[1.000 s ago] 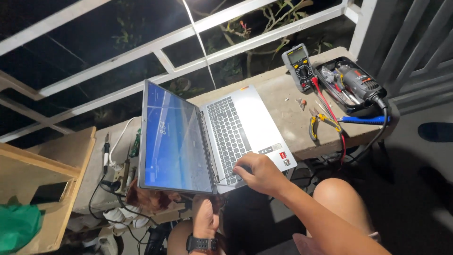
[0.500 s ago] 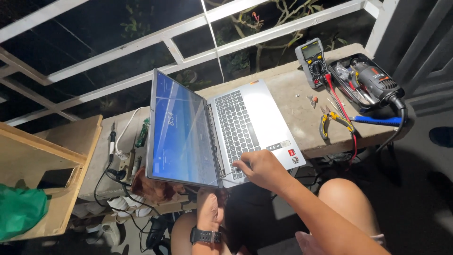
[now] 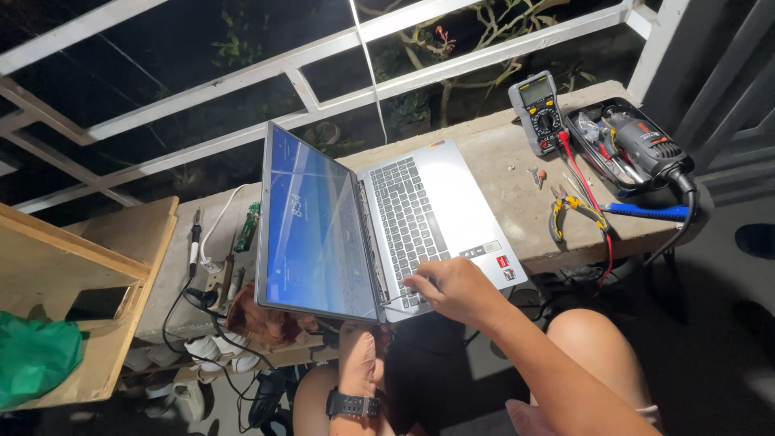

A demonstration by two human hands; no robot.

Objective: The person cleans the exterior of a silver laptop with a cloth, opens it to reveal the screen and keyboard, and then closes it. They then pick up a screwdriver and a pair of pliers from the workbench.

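An open silver laptop (image 3: 440, 194) lies on a concrete ledge (image 3: 500, 169), its lit blue screen (image 3: 311, 226) tilted toward the left. My right hand (image 3: 454, 291) rests on the near corner of the keyboard, fingers spread on the keys and holding nothing. My left hand (image 3: 361, 355), with a black watch on the wrist, reaches up from below and holds the laptop's near edge at the hinge corner. Its fingers are hidden under the laptop.
On the ledge to the right are a multimeter (image 3: 539, 109) with red leads, a black tray (image 3: 583, 129) holding a rotary tool (image 3: 642, 145), yellow-handled pliers (image 3: 565, 214) and a blue-handled tool (image 3: 650, 211). Left: soldering iron (image 3: 194, 242), green circuit board (image 3: 248, 228), wooden shelf (image 3: 89, 258), green cloth (image 3: 36, 355). White railing (image 3: 242, 77) behind.
The view has shifted slightly. My right hand stays at the keyboard's near corner and my left hand stays under the laptop's edge.
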